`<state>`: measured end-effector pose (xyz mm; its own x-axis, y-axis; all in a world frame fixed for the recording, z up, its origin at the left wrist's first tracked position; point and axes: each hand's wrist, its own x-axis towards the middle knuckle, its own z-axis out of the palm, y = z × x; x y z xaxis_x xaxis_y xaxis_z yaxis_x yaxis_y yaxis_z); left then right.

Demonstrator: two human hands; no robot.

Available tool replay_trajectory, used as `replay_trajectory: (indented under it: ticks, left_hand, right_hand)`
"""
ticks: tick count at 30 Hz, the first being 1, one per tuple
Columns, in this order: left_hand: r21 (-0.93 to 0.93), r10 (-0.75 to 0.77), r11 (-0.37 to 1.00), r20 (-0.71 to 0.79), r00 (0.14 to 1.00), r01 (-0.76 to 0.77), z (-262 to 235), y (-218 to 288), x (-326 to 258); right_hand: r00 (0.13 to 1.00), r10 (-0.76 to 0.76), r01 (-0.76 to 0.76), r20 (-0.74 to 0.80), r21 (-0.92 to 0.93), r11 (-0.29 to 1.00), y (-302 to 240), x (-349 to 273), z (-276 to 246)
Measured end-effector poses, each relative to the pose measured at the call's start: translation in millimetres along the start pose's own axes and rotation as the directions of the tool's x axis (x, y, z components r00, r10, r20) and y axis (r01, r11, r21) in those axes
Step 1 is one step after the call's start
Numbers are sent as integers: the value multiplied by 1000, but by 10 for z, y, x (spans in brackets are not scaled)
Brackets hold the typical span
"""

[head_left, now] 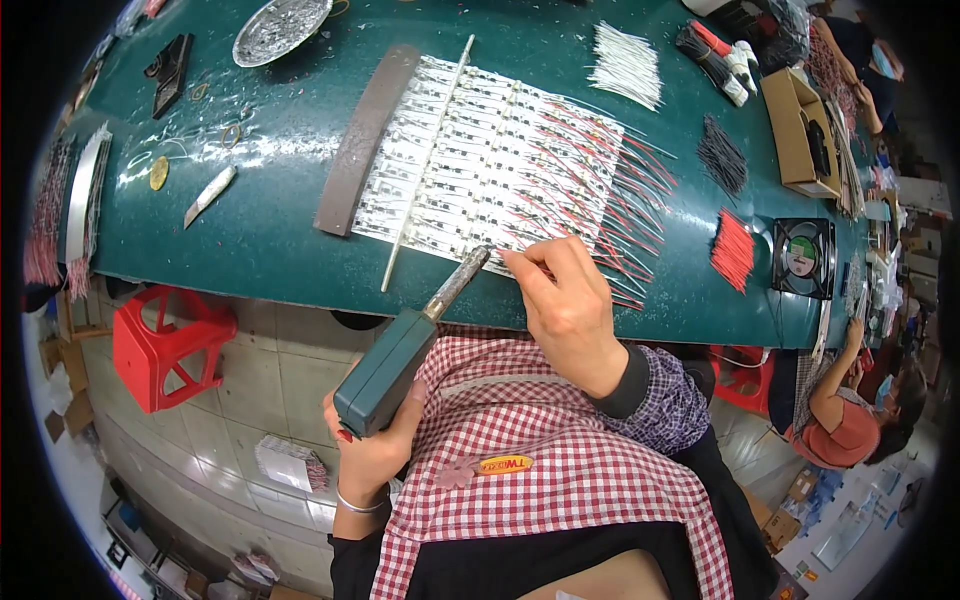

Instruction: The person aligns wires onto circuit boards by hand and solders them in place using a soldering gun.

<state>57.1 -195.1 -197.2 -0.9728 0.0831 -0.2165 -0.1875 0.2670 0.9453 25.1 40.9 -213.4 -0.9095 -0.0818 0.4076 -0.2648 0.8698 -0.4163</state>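
My left hand (375,440) is wrapped round the dark green handle of a soldering gun (385,365). Its metal tip meets the near edge of a white sheet of small circuit boards (440,170). Right beside that tip, my right hand (568,305) pinches a thin wire, mostly hidden by the fingers. Red and black wires (610,200) fan out from the right part of the sheet. A thin pale rod (428,165) lies across the boards, and a brown flat bar (370,140) rests along their left edge.
On the green table (270,200) lie bundles of white wires (626,66), black wires (722,155) and red wires (733,250). A fan (803,257) and a cardboard box (798,135) stand right. Left are a knife (210,196), a metal dish (283,30) and a red stool (170,340). Other people sit at right.
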Motion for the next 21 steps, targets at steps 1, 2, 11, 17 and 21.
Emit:
replay_trajectory:
  ticks: [1,2,11,17,21]
  left_hand:
    - [35,30,999,15,999,-30,-2,-10,2]
    - [37,28,999,15,1000,-28,-3,-3,8]
    - [-37,16,999,49,999,-14,-100,-188,-145]
    - [-54,91,995,35,995,-89,-85,-148,-133]
    - [-111,-59,993,-106,993,47,-48,-41,-138]
  right_hand:
    - [1000,5,-5,3,-9,1000,-4,-1,6]
    - [1000,10,-9,6,-17,1000,-4,-2,12]
    - [1000,6,-5,7,-32,999,-29,-12,0]
    - [1000,-19,19,20,-20,1000,12,-29,14]
    - [997,-55,57,-58,23,998,-37,-38,-60]
